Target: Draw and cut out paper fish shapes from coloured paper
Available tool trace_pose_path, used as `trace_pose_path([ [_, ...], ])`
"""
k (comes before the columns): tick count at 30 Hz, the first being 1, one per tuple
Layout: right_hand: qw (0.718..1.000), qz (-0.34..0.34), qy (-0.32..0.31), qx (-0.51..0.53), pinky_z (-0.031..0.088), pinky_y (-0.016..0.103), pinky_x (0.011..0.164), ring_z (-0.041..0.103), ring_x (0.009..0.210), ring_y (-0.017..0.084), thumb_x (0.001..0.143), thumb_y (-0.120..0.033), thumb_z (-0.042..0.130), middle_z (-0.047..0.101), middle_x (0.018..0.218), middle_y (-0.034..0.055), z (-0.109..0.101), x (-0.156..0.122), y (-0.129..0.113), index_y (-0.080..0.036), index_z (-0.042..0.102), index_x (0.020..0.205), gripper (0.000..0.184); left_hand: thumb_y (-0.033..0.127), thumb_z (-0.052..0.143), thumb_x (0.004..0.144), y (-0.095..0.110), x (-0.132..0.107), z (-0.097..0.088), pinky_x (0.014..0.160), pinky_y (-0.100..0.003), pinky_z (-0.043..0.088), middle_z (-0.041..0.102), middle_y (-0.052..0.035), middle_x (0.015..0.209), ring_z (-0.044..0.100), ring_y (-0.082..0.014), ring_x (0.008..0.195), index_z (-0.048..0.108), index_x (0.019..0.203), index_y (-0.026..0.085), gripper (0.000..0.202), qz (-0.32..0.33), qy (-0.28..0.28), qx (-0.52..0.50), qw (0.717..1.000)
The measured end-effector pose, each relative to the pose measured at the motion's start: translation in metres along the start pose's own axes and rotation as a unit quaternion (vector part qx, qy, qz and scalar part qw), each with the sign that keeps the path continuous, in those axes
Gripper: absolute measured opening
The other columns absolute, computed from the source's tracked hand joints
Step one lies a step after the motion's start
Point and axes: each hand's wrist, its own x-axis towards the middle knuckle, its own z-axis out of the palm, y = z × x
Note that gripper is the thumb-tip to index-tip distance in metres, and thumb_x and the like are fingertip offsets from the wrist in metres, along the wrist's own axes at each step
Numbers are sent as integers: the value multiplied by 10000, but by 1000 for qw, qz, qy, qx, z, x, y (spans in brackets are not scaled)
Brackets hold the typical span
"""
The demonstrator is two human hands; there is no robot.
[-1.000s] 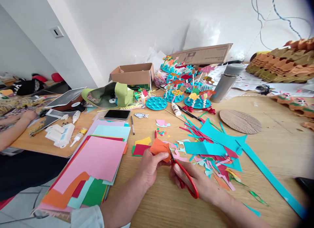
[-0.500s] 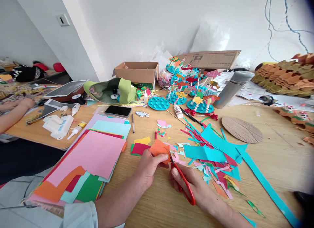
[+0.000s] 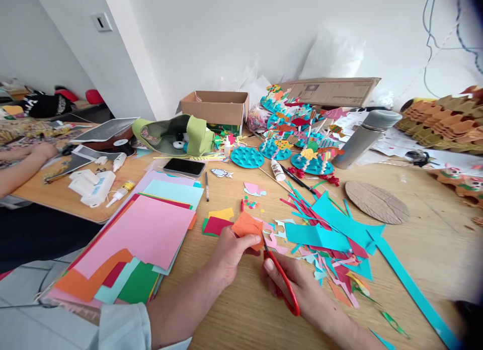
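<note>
Between the thumb and fingers of my left hand (image 3: 234,252) is a small piece of orange paper (image 3: 247,225) with a drawn line on it. My right hand (image 3: 287,279) grips red-handled scissors (image 3: 289,289), whose blades meet the right edge of the orange paper. Just beyond my left hand lie small red paper (image 3: 218,227) and yellow paper (image 3: 221,213) pieces. A red pen (image 3: 242,205) and a pink fish-shaped cutout (image 3: 254,189) lie farther back. Paper scraps (image 3: 339,269) in several colours spread to the right of my right hand.
Coloured sheets (image 3: 147,229) are stacked at left, with a phone (image 3: 184,167) behind them. Blue discs with paper fish (image 3: 311,161), a steel bottle (image 3: 368,139) and a cardboard oval (image 3: 376,202) stand or lie toward the back right. Another person's hand (image 3: 43,151) rests at far left.
The view has shifted slightly, so the background things sit a little farther right. Both hands keep nearly the same pose, with the scissors still at the orange paper's edge.
</note>
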Motion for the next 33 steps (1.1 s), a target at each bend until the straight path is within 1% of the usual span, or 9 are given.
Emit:
trace_pose_path([
  [6,999,9,-3,35,317,241,456,420,486,112,837,-749,334,458,561,-22,2,-1,1,-204,433,688,574,233,712,643,0,-1,-1,633,-275,465,662,-40,744,578,-159,674,686,749,155,134,-10,-11,-20,1000],
  [9,999,2,-5,54,317,237,455,414,488,107,845,-741,334,449,563,-28,1,-1,1,-201,435,698,568,240,719,626,1,0,0,619,-276,463,667,-49,750,585,-167,675,685,731,153,141,-19,-11,-26,999],
  [13,999,-3,-4,53,316,231,447,414,492,103,852,-735,331,446,567,-30,1,0,2,-196,440,704,570,231,722,607,2,-1,0,598,-271,453,645,-34,688,563,-153,632,670,687,153,122,-21,-3,-22,1000],
  [16,999,-3,-1,44,325,228,444,419,493,103,849,-739,329,451,567,-28,1,1,4,-197,437,690,575,224,719,620,1,-1,0,603,-266,454,642,-28,692,558,-146,638,668,693,151,115,-19,-9,-22,1000],
  [21,999,-7,-4,42,308,221,432,405,480,98,859,-725,333,437,560,-36,1,1,9,-202,427,696,556,217,722,622,-1,0,-1,628,-265,458,644,-37,715,560,-146,661,674,702,142,120,-18,-9,-21,1000],
  [26,999,-2,-3,50,302,221,430,400,471,98,840,-745,344,418,549,-44,2,1,9,-212,403,687,558,225,722,627,-1,1,-2,636,-272,460,648,-30,707,561,-145,652,679,698,153,109,-14,-15,-21,1000],
  [33,998,-8,-2,69,309,216,430,407,477,94,863,-714,349,416,567,-44,3,1,11,-196,442,721,545,228,730,605,2,0,0,613,-270,456,654,-29,699,565,-152,657,687,692,157,120,-28,-4,-22,999],
])
